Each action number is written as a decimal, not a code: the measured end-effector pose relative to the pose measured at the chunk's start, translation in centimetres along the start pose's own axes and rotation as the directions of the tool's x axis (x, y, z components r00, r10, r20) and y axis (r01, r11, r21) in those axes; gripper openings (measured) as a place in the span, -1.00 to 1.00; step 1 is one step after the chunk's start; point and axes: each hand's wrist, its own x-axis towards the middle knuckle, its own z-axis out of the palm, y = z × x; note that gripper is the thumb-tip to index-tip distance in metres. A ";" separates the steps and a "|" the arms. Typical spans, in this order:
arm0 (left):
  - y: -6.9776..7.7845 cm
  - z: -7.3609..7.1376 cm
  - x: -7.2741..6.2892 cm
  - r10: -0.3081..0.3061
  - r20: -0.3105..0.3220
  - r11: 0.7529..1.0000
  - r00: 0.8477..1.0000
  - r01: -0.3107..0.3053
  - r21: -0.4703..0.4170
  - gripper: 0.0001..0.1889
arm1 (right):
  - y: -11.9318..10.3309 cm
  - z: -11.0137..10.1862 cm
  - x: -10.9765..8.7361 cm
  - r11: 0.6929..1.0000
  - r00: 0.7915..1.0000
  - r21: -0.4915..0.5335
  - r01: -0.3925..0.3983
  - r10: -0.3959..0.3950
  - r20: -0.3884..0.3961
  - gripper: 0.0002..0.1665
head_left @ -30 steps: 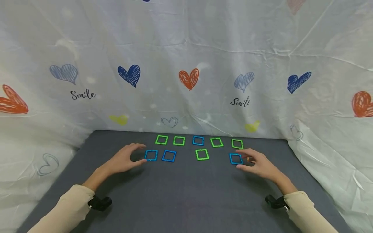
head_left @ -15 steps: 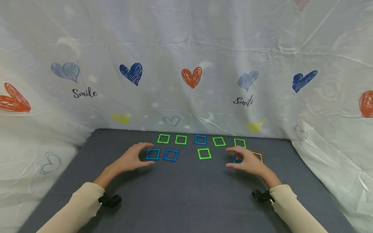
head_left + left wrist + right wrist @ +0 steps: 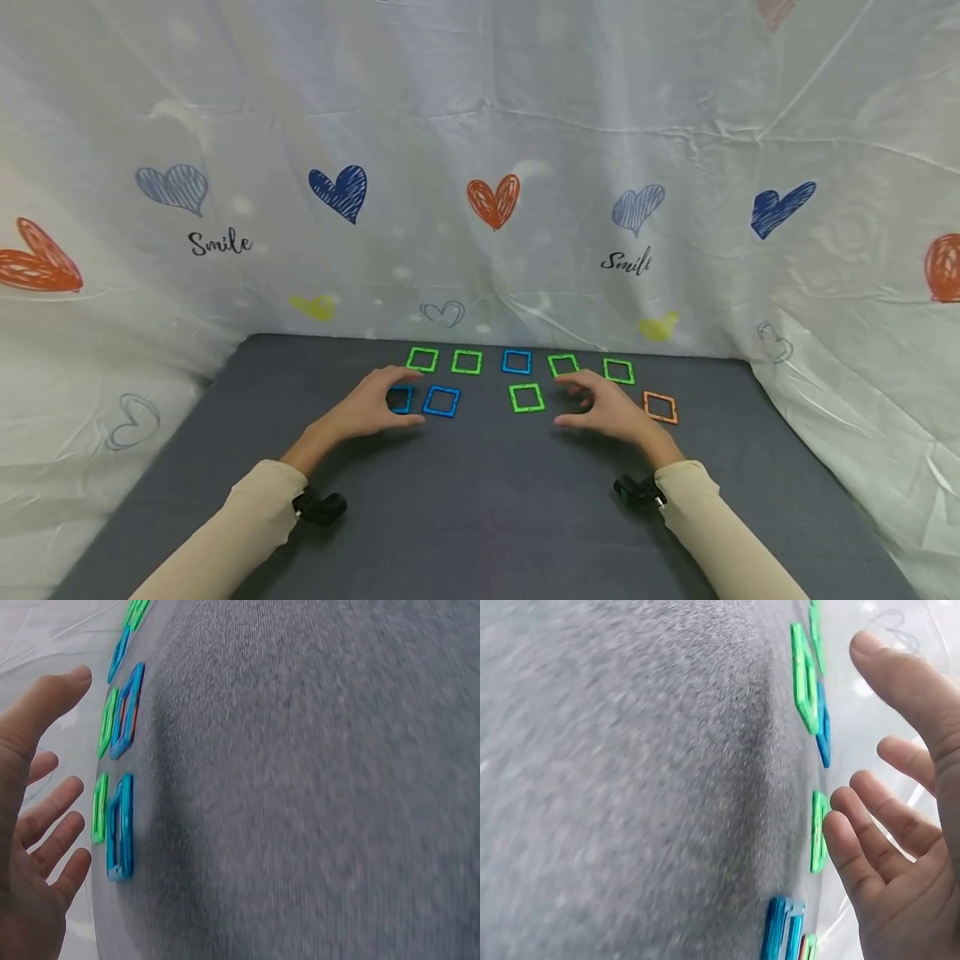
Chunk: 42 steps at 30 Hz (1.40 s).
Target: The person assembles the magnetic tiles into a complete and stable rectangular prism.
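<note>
Two rows of square plastic frames lie on the dark grey table. My left hand point(image 3: 370, 405) hovers over the left end of the front row, thumb and fingers apart, holding nothing. It partly covers a blue frame point(image 3: 403, 400); a second blue frame point(image 3: 441, 413) lies just to its right. My right hand point(image 3: 606, 408), likewise spread and holding nothing, is between a green frame point(image 3: 527, 409) and an orange frame point(image 3: 661, 419). It hides a blue frame, seen in the right wrist view as a blue edge point(image 3: 774, 930). Neither hand touches a frame in the wrist views.
Along the back edge lie a green frame point(image 3: 422, 369), another green frame point(image 3: 467, 372), a blue frame point(image 3: 517, 372) and two more green ones. A white curtain point(image 3: 420, 100) printed with hearts hangs behind the grey table point(image 3: 480, 500).
Both hands have moved inward, toward each other, above the table. The right hand has uncovered the orange frame and now covers the blue one beside it. The frames have stayed in place.
</note>
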 end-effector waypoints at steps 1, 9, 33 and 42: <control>0.0 0.1 0.1 -0.002 0.002 1.000 1.000 0.002 0.004 -0.22 | 0.0 0.1 0.2 1.000 1.000 0.000 -0.001 0.001 0.000 -0.18; 0.3 0.4 0.6 0.005 0.019 1.000 1.000 -0.005 -0.016 -0.23 | 0.1 0.9 1.6 1.000 0.999 0.009 -0.027 0.026 0.025 -0.14; 0.2 2.0 2.7 -0.025 0.041 1.000 0.999 0.024 0.011 -0.20 | 0.1 2.3 3.7 0.999 0.998 -0.010 -0.042 0.042 0.052 -0.19; 0.3 2.1 3.1 -0.076 0.059 0.997 0.995 0.074 0.037 -0.21 | 0.1 2.4 4.2 0.994 0.991 -0.014 -0.110 0.111 0.073 -0.20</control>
